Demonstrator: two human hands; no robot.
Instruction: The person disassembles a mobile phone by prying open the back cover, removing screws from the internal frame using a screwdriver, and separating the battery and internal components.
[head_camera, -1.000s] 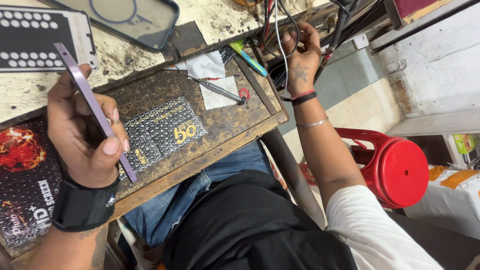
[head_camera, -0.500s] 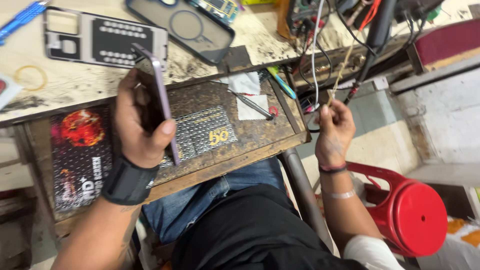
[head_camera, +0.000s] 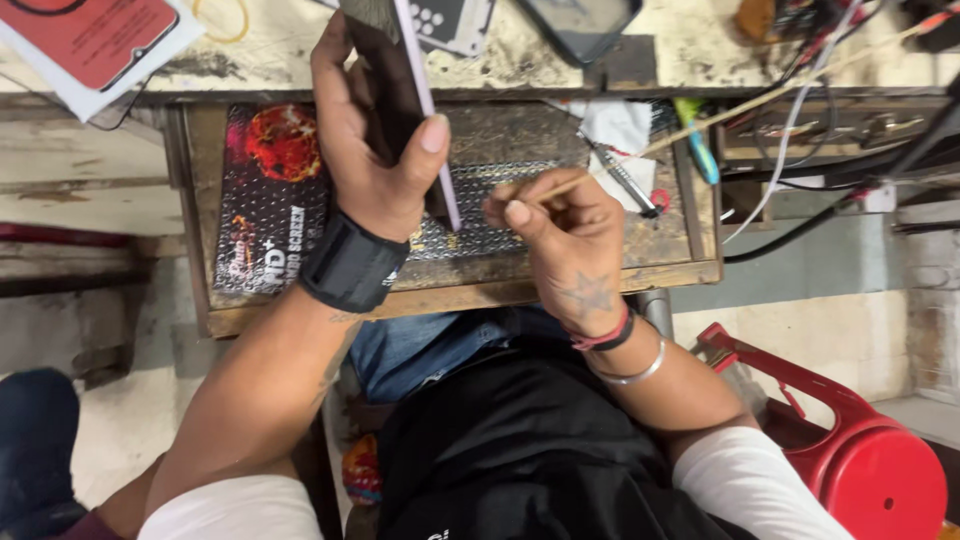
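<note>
— Where's the phone (head_camera: 400, 90)?
— Up in the left hand (head_camera: 375, 140), held edge-on above the drawer (head_camera: 690, 270). Only its thin pinkish side shows, and its long axis runs from the top of the view down toward the person's lap.
— How is it gripped?
— Fingers wrapped around the back, thumb pressed against the near edge. A black wrist strap (head_camera: 352, 262) sits below that hand.
— And the right hand (head_camera: 570, 240)?
— Curled closed, pinching a thin wooden stick (head_camera: 720, 118) between thumb and fingers. The stick slants up and away to the right, over the cables (head_camera: 800, 110).
— So which way does the phone lie from it?
— Just to its left and slightly higher. The lower end of the phone is near the right thumb, not touching as far as I can tell.
— What's underneath?
— A dark printed packet (head_camera: 270, 200) lying flat in the drawer, with a pen-like tool (head_camera: 625, 185) and white paper (head_camera: 615, 125) behind the right hand. A red stool (head_camera: 880, 470) stands off to the right.
</note>
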